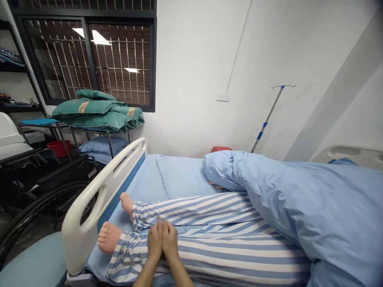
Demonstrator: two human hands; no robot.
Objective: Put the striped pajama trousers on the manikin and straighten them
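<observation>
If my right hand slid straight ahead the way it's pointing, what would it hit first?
Your right hand would likely meet the far striped trouser leg first. It looks just past the fingers, though the picture doesn't settle whether they already touch it.

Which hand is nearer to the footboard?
The left. The left hand is on the footboard side, over the striped trousers; the right hand is right beside it, on the side away from the footboard.

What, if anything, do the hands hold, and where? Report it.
The left hand and right hand rest on the nearer striped trouser leg, toward the ankle; their undersides are hidden, so a hold cannot be told.
</observation>
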